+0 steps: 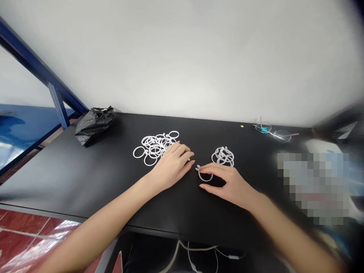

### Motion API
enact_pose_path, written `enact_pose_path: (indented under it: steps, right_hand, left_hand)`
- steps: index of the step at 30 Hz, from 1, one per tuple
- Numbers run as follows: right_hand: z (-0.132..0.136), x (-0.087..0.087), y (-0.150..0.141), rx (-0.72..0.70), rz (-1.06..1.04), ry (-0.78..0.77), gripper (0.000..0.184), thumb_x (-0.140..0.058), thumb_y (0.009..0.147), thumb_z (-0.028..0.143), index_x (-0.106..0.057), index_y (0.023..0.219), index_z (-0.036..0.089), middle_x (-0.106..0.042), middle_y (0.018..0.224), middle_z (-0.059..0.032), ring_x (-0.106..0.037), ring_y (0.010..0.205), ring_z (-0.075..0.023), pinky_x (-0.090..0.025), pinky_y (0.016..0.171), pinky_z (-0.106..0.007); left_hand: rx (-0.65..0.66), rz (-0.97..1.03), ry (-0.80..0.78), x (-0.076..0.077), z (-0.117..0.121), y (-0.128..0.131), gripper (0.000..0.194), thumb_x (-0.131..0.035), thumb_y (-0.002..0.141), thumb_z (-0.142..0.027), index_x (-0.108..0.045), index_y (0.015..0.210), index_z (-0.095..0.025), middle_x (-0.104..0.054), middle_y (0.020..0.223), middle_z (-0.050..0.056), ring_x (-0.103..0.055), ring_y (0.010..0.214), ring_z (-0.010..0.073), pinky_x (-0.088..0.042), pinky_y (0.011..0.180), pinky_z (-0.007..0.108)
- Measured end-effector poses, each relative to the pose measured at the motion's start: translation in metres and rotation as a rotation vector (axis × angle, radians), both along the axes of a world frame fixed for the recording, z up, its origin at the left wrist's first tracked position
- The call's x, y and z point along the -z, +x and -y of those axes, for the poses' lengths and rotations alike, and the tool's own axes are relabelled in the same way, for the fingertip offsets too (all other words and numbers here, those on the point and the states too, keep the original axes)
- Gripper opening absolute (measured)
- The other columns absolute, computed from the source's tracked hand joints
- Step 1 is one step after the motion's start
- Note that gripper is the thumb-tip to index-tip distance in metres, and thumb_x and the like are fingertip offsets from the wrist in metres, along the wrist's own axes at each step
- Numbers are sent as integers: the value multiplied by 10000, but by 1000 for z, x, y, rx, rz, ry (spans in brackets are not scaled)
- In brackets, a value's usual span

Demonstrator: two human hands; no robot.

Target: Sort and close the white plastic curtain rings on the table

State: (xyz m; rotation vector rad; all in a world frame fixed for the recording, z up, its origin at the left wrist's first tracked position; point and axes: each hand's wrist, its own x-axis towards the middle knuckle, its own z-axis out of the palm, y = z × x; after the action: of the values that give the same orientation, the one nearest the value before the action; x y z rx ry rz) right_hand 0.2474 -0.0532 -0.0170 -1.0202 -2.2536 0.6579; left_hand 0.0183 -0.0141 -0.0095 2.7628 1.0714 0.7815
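My left hand (174, 161) rests over the right side of a loose pile of white rings (155, 146) on the black table. Its fingers are stretched out and slightly bent, and a small white bit shows by the fingertips. These thin plastic rings have little clasps and resemble curtain rings. To the right, my right hand (224, 180) has thumb and forefinger apart around a single white ring (205, 179); the forefinger appears to touch its top near the clasp. Just beyond that hand lies a smaller cluster of white rings (223, 154), its near edge partly hidden.
A crumpled black plastic bag (95, 123) sits at the back left of the black table (113, 167). Eyeglasses (273, 132) lie at the back right, near a blurred, pixelated item (318, 185). Cables (199, 249) hang below the front edge; a blue metal frame (40, 64) stands left.
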Motion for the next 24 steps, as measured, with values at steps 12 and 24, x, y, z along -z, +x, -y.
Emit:
enact_pose_path:
  steps: [12,24]
  right_hand:
    - [-3,-1,-9,74,60,188,151,-620,898,154,-642,760,212,-670,843,-45,-605,801,-197,-522,751,-377]
    - [8,-15,-17,90,-404,114,109,-646,867,134,-690,829,226,-698,841,-31,-673,726,-154,-578,650,-283]
  left_hand:
    - [73,175,-338,-2,10,7,285,-541,952,-265,-557,1220,-168,-602,1152,117,-575,1083,235,-492,987,462]
    - [234,912,-1117,-5,18,24,259,-670,878,-294,-603,1095,-169,-673,1013,83,-679,939,192,-569,883,374]
